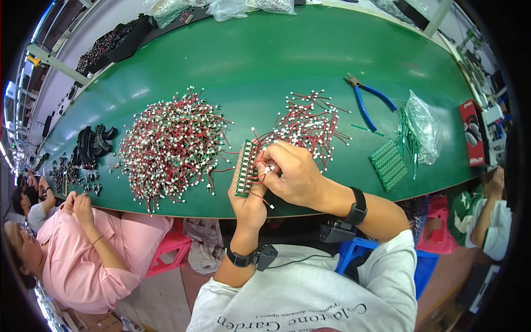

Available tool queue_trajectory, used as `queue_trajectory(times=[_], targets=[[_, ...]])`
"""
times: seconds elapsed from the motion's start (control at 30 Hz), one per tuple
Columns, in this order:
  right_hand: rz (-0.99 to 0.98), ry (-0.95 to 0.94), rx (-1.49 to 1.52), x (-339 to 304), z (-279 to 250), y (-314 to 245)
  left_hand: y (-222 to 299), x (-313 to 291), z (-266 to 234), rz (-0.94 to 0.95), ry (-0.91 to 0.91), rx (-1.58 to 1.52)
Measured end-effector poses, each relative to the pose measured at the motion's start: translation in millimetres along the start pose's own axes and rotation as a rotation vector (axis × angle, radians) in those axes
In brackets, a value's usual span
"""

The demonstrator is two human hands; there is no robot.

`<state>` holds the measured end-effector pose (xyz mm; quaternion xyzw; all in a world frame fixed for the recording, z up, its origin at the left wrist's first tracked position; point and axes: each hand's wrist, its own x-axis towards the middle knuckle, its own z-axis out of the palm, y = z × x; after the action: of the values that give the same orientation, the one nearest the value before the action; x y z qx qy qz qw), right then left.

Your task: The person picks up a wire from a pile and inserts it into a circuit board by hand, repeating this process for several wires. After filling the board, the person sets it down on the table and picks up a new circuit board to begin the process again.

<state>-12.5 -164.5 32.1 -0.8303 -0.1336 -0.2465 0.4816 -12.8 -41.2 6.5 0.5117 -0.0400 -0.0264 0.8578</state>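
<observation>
My left hand (247, 207) is closed around a narrow strip of green circuit boards (243, 169), held upright near the table's front edge. White connectors line the strip's right side. With fingers pinched together, my right hand (296, 172) holds a short red wire lead (259, 164) with white plug ends against the strip. Just beyond my right hand lies a loose pile of red wire leads (310, 124) with white plugs. To the left of the strip is a large heap of small boards with red leads (171, 149). My right fingers partly hide the plug they grip.
Blue-handled cutters (368, 102) lie at right on the green table (254, 61). Near them are a green board panel (389, 164), thin green strips, a clear plastic bag (423, 130) and a red box (472, 133). Black parts (91, 146) lie far left, beside a person in pink (94, 249).
</observation>
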Motion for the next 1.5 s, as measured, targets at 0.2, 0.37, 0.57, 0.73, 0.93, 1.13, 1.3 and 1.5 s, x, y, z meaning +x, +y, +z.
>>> queue_trajectory(times=[0.2,0.37,0.57,0.73,0.93,1.13,1.3,1.5], targets=[[-0.005,0.029,-0.011,1,-3,-1,1,0,0,0.022,-0.014,-0.005],[-0.029,0.012,-0.063,2,-1,-1,-2,0,-2,0.020,-0.011,0.050],[-0.160,0.064,-0.238,1,-2,-3,-11,2,-19,0.192,-0.220,0.365],[-0.213,0.056,-0.277,1,-4,-2,-9,0,-20,0.182,-0.227,0.410],[-0.171,-0.015,-0.326,3,-13,-5,-3,-1,-9,0.156,-0.145,0.277],[-0.193,0.030,-0.295,6,-8,0,-6,-2,-11,0.173,-0.158,0.370],[-0.126,-0.002,-0.077,18,-27,6,-1,3,-11,0.074,-0.018,0.148],[-0.102,-0.310,-0.277,17,-54,27,3,10,-14,0.007,0.078,-0.161]])
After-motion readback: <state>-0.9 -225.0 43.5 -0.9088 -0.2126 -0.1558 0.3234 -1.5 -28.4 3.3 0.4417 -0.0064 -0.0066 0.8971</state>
